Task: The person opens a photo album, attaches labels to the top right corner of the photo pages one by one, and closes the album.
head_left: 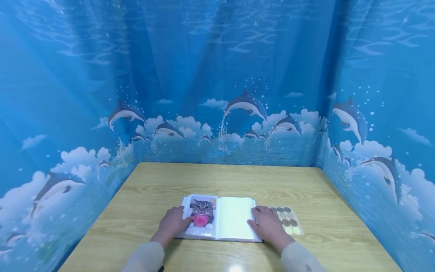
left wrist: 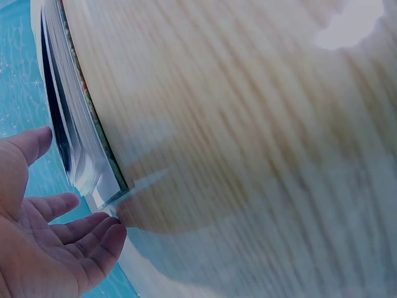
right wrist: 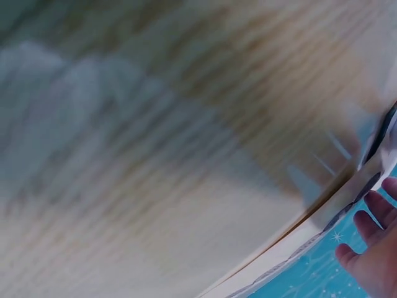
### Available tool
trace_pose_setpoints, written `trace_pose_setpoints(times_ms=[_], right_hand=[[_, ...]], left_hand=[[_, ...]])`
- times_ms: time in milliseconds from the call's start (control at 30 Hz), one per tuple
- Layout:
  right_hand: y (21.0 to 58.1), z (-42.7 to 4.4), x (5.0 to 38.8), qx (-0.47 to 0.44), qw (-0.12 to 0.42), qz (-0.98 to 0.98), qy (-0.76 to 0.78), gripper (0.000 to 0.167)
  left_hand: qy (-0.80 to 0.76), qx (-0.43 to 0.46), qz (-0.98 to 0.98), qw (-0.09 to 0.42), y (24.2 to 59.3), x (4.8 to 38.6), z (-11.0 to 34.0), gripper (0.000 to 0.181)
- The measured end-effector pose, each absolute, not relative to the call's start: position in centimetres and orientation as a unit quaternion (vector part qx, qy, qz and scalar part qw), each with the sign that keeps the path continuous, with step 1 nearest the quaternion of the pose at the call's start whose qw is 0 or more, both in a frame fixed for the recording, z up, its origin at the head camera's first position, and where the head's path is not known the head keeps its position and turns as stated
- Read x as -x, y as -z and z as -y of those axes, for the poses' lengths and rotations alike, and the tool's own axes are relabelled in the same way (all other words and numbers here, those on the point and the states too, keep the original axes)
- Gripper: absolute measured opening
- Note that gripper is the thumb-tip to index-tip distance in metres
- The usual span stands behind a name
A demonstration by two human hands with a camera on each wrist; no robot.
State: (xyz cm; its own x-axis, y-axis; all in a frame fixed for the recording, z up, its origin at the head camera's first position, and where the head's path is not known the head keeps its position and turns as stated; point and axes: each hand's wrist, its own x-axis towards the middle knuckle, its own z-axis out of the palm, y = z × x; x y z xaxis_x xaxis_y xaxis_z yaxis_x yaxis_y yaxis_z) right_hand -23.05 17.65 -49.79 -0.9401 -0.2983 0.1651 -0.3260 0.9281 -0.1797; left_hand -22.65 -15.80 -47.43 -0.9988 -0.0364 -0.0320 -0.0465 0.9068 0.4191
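A photo album (head_left: 234, 217) lies spread flat on the wooden table. Its left page holds a picture of a tabby cat (head_left: 202, 207) with a pink round thing, while the right page is plain white. My left hand (head_left: 174, 223) rests at the album's left edge, thumb over the page. In the left wrist view, its relaxed fingers are beside the stacked page edges (left wrist: 77, 118). At the opposite edge, my right hand (head_left: 268, 224) rests with its thumb towards the white page. Loosely extended fingers (right wrist: 369, 226) show in the right wrist view.
Partly covered by my right hand, a sheet of round coin-like pieces (head_left: 295, 219), dark and pale, lies right of the album. Blue dolphin-print curtains (head_left: 217, 75) enclose the table (head_left: 190, 177) at the back and both sides.
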Motion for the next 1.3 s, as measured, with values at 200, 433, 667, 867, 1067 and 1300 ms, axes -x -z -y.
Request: trace_pose_setpoints(times_ms=[200,433,667,867,1067,1300], right_hand=[[50.11,-17.61,22.97,-0.17,0.071,0.977,-0.108,0.054],[49.89,-17.79,22.75,-0.17,0.067,0.977,-0.107,0.053],[49.78,-18.07,22.62,-0.15,0.051,0.982,-0.098,0.056],[49.68,-18.3,22.47,-0.125,0.044,0.987,-0.09,0.061],[49.68,-17.94,22.49,-0.152,0.067,0.98,-0.108,0.056],[49.98,-17.85,22.46,-0.165,0.073,0.978,-0.1,0.053]], left_hand=[[-0.216,0.023,-0.976,0.019,47.41,22.63,15.98,0.065],[-0.205,0.023,-0.978,0.014,47.39,22.6,16.03,0.062],[-0.203,0.016,-0.979,-0.001,47.5,22.71,16.25,0.05],[-0.208,0.02,-0.978,0.002,47.59,22.71,16.43,0.049],[-0.208,0.013,-0.978,-0.001,47.49,22.59,16.45,0.048],[-0.203,0.018,-0.979,0.007,47.39,22.66,16.29,0.046]])
